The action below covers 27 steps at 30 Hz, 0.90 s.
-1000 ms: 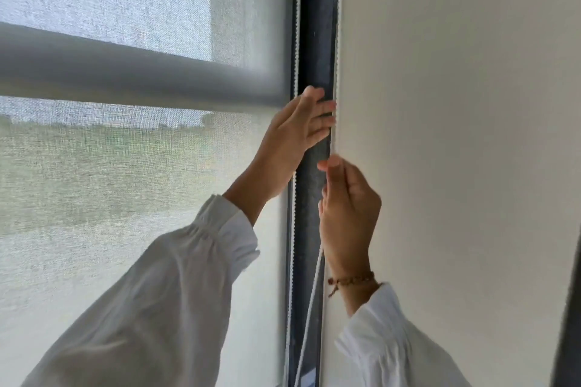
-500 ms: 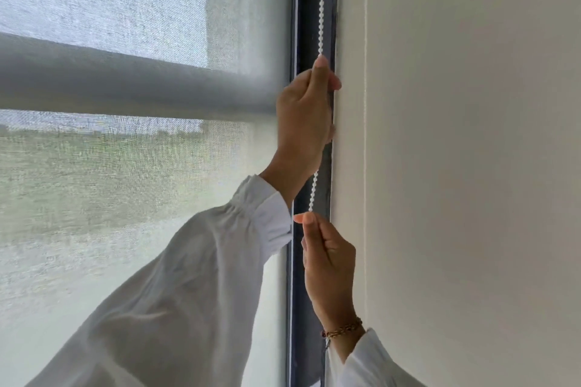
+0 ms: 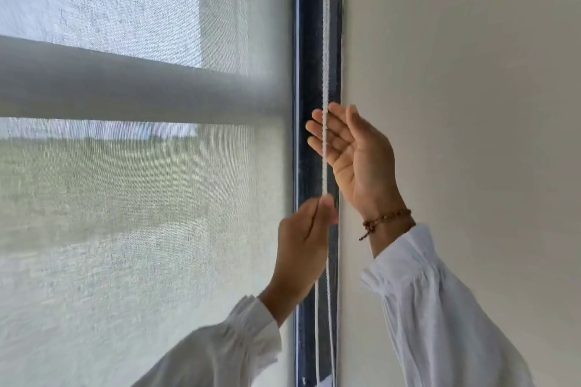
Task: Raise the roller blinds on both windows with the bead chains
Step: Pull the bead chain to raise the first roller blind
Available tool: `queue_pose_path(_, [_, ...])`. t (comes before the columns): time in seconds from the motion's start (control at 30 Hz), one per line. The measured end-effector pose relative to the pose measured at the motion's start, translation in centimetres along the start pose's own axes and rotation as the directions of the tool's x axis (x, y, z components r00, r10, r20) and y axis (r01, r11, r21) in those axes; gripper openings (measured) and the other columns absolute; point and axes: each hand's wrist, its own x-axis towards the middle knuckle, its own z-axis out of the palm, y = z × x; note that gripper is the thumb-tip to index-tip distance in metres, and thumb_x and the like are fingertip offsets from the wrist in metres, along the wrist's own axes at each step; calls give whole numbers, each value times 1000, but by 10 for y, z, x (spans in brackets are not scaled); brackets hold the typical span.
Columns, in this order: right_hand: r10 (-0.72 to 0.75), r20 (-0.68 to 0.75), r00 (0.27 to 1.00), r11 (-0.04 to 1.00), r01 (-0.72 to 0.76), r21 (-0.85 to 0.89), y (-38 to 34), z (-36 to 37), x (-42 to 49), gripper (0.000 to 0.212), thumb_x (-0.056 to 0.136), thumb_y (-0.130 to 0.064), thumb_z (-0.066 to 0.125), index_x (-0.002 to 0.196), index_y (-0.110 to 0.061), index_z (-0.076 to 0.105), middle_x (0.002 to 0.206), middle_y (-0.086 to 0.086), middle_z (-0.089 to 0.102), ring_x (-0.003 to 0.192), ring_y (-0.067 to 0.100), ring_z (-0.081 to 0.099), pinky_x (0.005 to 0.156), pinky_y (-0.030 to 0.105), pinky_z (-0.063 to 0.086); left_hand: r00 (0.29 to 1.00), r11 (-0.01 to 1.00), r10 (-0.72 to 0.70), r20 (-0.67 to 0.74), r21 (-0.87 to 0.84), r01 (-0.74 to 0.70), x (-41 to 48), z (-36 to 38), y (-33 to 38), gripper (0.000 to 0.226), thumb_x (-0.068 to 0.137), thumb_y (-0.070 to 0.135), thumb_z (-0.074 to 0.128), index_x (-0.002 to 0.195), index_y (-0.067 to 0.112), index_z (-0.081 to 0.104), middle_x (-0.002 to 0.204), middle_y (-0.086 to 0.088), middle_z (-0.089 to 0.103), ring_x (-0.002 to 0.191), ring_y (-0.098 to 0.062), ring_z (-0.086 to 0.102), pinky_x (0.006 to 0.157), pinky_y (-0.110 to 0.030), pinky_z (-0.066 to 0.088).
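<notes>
A white bead chain (image 3: 325,41) hangs in two strands down the dark window frame (image 3: 306,72). My left hand (image 3: 303,248) pinches one strand low down, between thumb and forefinger. My right hand (image 3: 355,154) is higher, palm open with fingers spread; the chain crosses in front of its fingers, and the hand does not grip it. The grey mesh roller blind (image 3: 125,214) covers the window on the left. A grey horizontal bar (image 3: 132,91) crosses the blind.
A plain off-white wall (image 3: 471,88) fills the right side, hard against the frame. Both arms wear white sleeves; a beaded bracelet (image 3: 385,220) sits on my right wrist. Blurred greenery shows through the mesh.
My left hand has come down from above the bar to a low pinch on the chain. My right hand has risen from below, let go and spread open.
</notes>
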Motion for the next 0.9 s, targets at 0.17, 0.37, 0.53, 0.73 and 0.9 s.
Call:
queue_pose_path(0.17, [21,-72,997,992,-30,-120,-7,29,14,16,96,-19,44,94,-13,59,84,6,67,63,14,64,56,25,55,998,987,27,63,155,-37,-34,-7,-42,34,92,36,39,59,30,45,43,18,50,40,-4,42,46,-11,30])
queue_pose_path(0.37, [-374,-187,908,839,245,-486,23,41,16,23,94,-17,48,83,-12,67,42,-17,43,44,4,34,48,23,29,978,994,-90,188,81,76,-22,-16,-55,40,95,16,40,58,32,46,46,16,48,43,-2,40,49,-12,30])
queue_pose_path(0.53, [-499,-167,851,764,341,-548,35,32,15,25,92,-20,47,91,-6,68,48,-21,46,51,2,40,62,27,37,969,906,-197,146,-350,237,21,-44,-41,13,92,21,42,96,18,54,86,1,65,71,-6,64,72,-25,51])
queue_pose_path(0.73, [-627,-75,776,570,392,-722,74,33,-18,27,92,-21,46,94,-6,68,70,6,67,58,4,52,61,21,46,980,828,-129,154,-527,192,89,-57,25,26,97,17,34,116,6,49,97,-4,65,85,-14,66,72,-21,53])
queue_pose_path(0.9, [-684,21,729,433,429,-793,112,3,-54,33,94,-25,44,71,-8,60,55,-12,48,50,0,45,49,5,27,965,860,-89,248,-470,200,116,-53,58,27,97,21,38,114,9,54,107,-8,66,103,-23,65,92,-30,51])
